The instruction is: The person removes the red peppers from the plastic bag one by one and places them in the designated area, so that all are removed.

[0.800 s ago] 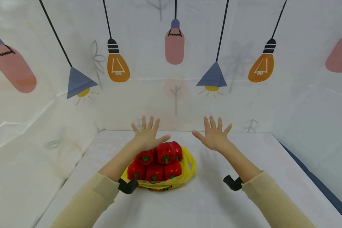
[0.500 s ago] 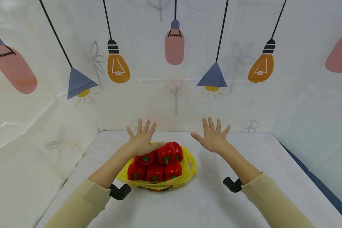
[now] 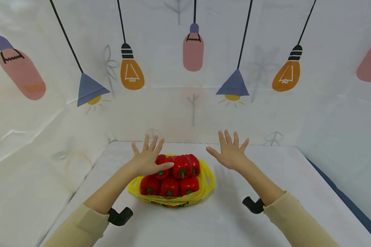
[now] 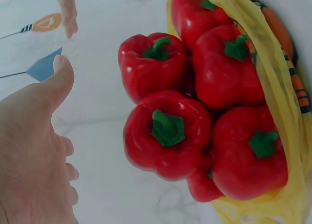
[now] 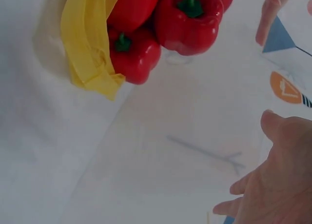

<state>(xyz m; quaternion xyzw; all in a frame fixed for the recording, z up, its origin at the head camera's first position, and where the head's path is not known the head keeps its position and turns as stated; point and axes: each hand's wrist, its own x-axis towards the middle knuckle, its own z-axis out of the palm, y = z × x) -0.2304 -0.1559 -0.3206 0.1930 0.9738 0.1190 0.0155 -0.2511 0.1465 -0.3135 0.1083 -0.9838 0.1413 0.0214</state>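
Several red bell peppers (image 3: 169, 187) with green stems are heaped in a yellow plastic bag (image 3: 206, 187) on the white table. In the head view my left hand (image 3: 146, 161) hovers over the heap's left side, fingers spread, and covers part of the peppers at the back. My right hand (image 3: 232, 155) is held up to the right of the bag, its fingers also spread. Neither hand holds anything. The left wrist view shows the stacked peppers (image 4: 168, 136) apart from my left hand (image 4: 34, 112). In the right wrist view the bag's edge (image 5: 90, 48) lies away from my right hand (image 5: 280, 180).
The white table (image 3: 241, 219) runs back to a white sheet wall (image 3: 167, 113) printed with hanging lamps and bulbs. White sheeting (image 3: 27, 164) also stands along the left side. A black wrist mount (image 3: 120, 216) sits on the left forearm, another mount (image 3: 254, 205) on the right.
My left hand has moved left and down toward the near side, still spread. The right hand has lowered slightly. The bag and peppers stay put; the camera view has shifted a little.
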